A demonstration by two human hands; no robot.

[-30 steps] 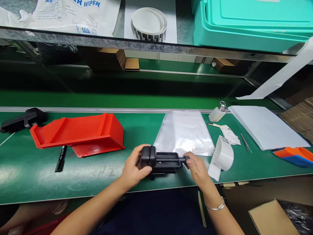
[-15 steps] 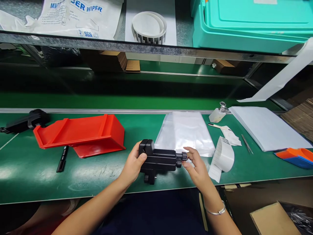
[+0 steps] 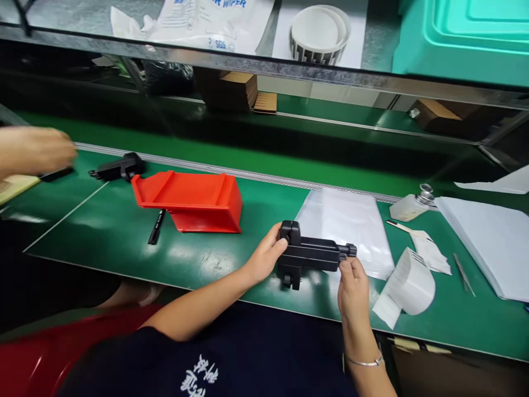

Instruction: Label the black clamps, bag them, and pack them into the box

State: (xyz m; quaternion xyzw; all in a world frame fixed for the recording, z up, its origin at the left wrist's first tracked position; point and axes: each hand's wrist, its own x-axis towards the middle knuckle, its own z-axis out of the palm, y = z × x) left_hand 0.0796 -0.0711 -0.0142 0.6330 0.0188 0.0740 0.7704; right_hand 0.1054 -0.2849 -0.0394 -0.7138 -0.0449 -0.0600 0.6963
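Both of my hands hold a black plastic clamp-like part [image 3: 311, 254] just above the green table [image 3: 124, 242], near its front edge. My left hand [image 3: 264, 258] grips the part's thick left end, fingers wrapped round it. My right hand [image 3: 354, 284] pinches the small knob at its right end from below. A short foot sticks down from the part's underside. Behind the part lies a stack of clear plastic bags [image 3: 345, 226].
A red plastic bin [image 3: 190, 199] lies on its side to the left, a black pen [image 3: 156, 227] in front of it and another black part [image 3: 118, 167] behind. A label roll [image 3: 409, 284], a small bottle [image 3: 411, 205], tweezers [image 3: 463, 273] and white sheets [image 3: 491, 242] lie right. Another person's hand [image 3: 35, 150] is far left.
The view has swung left and another person's hand has come in at far left. I have turned the black part so its foot points down, and my right hand has shifted under the knob.
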